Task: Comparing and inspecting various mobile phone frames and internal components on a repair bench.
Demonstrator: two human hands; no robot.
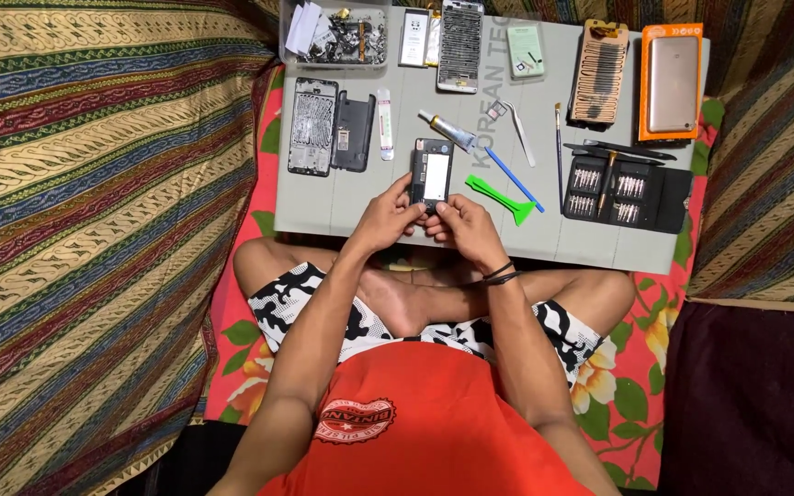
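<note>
Both hands, left hand [386, 219] and right hand [467, 230], grip the opened black rectangular phone body [432, 173] on the grey worktop [360, 207], beside a green plastic pry tool [500, 197].

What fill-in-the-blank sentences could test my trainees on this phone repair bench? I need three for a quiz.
1. Both hands, left hand and right hand, hold an opened ____ over the grey board.
2. The plastic pry tool right of the hands is ____ in colour.
3. The phone at the board's far right lies in an ____ box.

Missing words: phone; green; orange
</note>
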